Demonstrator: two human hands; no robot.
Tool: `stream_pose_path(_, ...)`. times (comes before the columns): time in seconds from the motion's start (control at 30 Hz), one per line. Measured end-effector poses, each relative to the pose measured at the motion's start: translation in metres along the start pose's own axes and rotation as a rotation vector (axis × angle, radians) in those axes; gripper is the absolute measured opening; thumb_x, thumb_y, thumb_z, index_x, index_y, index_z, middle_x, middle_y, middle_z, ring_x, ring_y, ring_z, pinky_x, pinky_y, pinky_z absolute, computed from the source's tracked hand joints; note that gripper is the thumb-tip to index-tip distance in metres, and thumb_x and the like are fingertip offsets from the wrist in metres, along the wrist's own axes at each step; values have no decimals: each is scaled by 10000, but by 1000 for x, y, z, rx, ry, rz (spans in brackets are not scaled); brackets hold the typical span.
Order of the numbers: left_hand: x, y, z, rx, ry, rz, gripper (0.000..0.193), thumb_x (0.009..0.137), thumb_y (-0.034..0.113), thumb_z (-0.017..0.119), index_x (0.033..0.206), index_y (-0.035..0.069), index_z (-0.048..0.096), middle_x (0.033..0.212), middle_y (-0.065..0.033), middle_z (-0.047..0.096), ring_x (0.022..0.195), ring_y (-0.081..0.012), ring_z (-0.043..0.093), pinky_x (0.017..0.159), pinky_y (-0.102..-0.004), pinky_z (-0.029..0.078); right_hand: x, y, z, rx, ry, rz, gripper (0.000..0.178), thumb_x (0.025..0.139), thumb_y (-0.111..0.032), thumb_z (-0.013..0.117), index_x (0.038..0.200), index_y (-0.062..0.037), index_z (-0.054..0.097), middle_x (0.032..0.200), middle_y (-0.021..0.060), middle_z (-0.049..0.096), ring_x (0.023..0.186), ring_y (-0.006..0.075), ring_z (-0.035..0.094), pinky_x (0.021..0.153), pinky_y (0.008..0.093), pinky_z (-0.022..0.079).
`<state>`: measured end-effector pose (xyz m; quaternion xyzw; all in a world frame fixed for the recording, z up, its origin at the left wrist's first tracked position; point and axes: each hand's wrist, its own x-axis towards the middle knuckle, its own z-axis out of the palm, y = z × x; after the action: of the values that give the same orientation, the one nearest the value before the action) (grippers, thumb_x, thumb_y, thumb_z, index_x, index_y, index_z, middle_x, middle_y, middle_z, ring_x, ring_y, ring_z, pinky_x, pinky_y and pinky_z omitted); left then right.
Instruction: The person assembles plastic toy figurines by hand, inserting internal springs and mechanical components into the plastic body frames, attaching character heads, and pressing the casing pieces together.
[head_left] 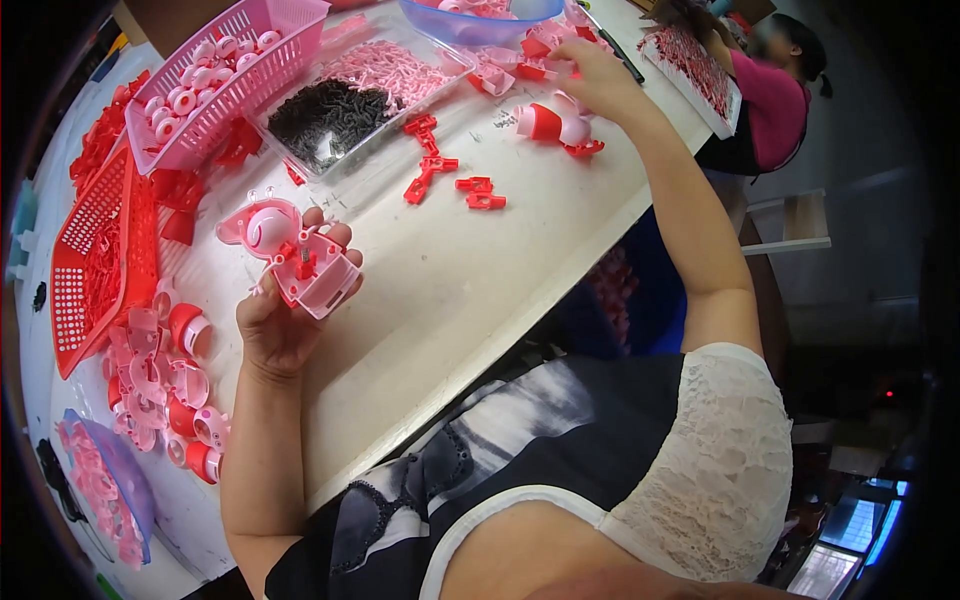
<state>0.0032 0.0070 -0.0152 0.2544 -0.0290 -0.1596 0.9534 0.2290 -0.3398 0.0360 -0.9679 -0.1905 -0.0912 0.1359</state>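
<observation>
My left hand (280,325) holds a pink plastic toy shell half (325,288) above the table, its inside facing up. A round white-and-pink ball (270,232) sits in its head end, and a small red part with a metal spring (305,262) lies in the body. At the far right of the table, my right hand (600,85) reaches over pink and red shell pieces (495,75). Its fingers are apart, with nothing plainly between them. Just below it lies a red-and-pink toy part (545,122). Several small red connector pieces (430,165) are scattered at mid-table.
Behind my left hand stand a pink basket (215,115) of round parts, a red basket (130,260) and a clear tray (350,150) of black and pink pieces. Toy shells (150,375) pile at left. Blue bowls (480,25) hold pink parts. Another person (775,95) sits far right.
</observation>
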Motion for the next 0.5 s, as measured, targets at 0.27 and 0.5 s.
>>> stream_pose_path(0.27, 3, 1, 1, 4, -11, -16, 770, 652, 236, 709, 1286, 18, 329, 1214, -193, 457, 1083, -354, 502, 927, -432, 427, 17, 16, 23, -143, -54, 89, 254, 729, -248, 635, 923, -86, 607, 947, 96, 595, 888, 264, 578, 769, 383, 444)
stream_pose_path(0.5, 0, 2, 0, 19, -25, -8, 767, 658, 244, 707, 1284, 14, 328, 1205, -191, 463, 1083, -348, 504, 927, -427, 425, 7, 5, 15, -67, -12, 51, 235, 754, -245, 637, 862, -39, 606, 811, 82, 601, 743, 194, 583, 659, 324, 436)
